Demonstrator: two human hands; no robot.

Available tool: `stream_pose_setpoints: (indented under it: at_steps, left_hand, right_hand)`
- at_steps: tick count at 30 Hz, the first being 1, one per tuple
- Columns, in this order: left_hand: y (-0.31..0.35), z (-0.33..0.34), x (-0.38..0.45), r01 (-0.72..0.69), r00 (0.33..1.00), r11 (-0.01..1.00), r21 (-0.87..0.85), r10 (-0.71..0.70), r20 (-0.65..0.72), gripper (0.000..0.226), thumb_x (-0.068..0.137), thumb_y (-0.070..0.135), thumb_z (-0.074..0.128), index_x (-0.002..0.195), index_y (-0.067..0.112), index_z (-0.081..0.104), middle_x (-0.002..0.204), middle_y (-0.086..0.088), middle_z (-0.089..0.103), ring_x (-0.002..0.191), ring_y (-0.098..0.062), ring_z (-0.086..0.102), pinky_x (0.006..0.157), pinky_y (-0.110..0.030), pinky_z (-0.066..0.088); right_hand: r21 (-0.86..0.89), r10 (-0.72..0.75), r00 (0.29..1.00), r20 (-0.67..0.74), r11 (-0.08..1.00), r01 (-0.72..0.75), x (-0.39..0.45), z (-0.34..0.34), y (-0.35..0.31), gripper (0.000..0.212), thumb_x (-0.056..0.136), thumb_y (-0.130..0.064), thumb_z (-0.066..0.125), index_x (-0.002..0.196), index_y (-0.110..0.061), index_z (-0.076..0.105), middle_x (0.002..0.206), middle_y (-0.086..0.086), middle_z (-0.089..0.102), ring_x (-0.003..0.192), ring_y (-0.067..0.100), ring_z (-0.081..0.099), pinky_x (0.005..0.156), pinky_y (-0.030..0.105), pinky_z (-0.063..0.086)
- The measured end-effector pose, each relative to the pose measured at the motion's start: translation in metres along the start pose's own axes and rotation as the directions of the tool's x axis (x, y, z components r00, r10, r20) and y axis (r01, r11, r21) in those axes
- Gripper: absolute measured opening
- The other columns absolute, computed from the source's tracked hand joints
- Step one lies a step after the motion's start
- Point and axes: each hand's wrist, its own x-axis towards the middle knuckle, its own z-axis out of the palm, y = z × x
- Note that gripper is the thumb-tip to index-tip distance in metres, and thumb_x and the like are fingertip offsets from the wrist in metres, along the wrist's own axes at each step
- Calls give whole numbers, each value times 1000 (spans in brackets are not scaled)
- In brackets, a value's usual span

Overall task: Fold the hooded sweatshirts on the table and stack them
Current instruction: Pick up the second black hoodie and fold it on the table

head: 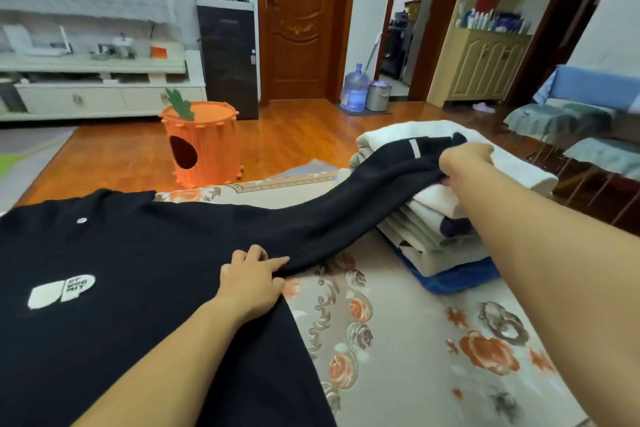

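2 hands on 1 black sweatshirt, spread flat across the floral-cloth worktop. Left hand pins the soft knit at the armpit; right hand pinches the sleeve cuff over the folded stack. Sleeve fold under way: next, likely swing it inward.

Our left hand presses flat on the black cotton sweatshirt; our right hand pinches its outstretched sleeve.
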Motion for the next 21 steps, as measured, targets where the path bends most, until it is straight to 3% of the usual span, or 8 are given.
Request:
stream_pose_setpoints:
  at_steps: [1,3,5,8,11,14,18,21]
  left_hand:
    - [-1,4,-1,3,999,1000,17,-3,33,56,99,47,37,155,46,30,144,7,36,130,-23,32,105,-39,32]
    - [-3,5,-8,-39,999,999,-4,39,2,65,98,53,38,159,39,19,154,8,32,137,-24,27,110,-40,27]
    - [-5,-1,-20,-23,999,993,-115,28,35,71,97,54,45,160,35,18,157,4,30,140,-28,25,113,-42,24]
    - [-14,-18,-30,49,976,933,-356,30,214,73,94,63,50,158,42,22,159,-6,25,145,-35,26,118,-42,23]
    - [-56,-45,-40,6,992,832,-554,67,111,66,98,50,57,157,32,33,162,8,31,145,-14,35,116,-24,24]
    - [-155,-66,-58,77,973,929,-361,-149,-176,51,98,35,55,148,24,49,154,3,46,141,-16,43,115,-29,32]
    - [-320,-80,-93,412,857,911,-10,-391,-335,50,101,39,45,147,21,49,153,-7,46,141,-27,41,114,-41,34]
    - [-394,-71,-106,560,816,822,99,-527,-240,63,101,55,21,158,31,29,166,-7,26,152,-30,20,123,-46,19]
  right_hand:
    - [-337,-122,992,-12,935,111,-1,-2,8,60,102,-22,45,156,-8,23,153,18,33,139,37,36,114,47,32]
    - [-773,-556,828,66,497,395,-14,-3,27,74,93,-13,59,155,-15,19,157,19,23,136,40,33,109,51,35]
    - [-773,-780,510,364,53,633,-50,10,43,71,83,-14,69,145,-16,35,149,17,34,131,37,37,104,48,40]
    - [-446,-500,239,832,-348,824,-102,53,87,40,88,-25,62,126,-16,57,131,9,52,120,30,46,102,44,43]
    - [-267,-109,244,964,-363,893,-152,95,162,41,99,-37,46,135,-19,53,141,10,50,130,33,41,108,45,37]
    - [-223,79,257,963,-302,927,-197,136,222,48,104,-38,39,148,-18,42,150,11,41,139,35,34,113,47,34]
    - [-110,19,118,993,-240,964,-257,210,266,40,101,-27,44,139,-16,49,141,10,48,132,35,41,105,44,40]
    - [-88,-26,85,996,-170,982,-288,274,285,38,96,-20,46,131,-13,57,132,14,54,124,38,49,102,44,44]
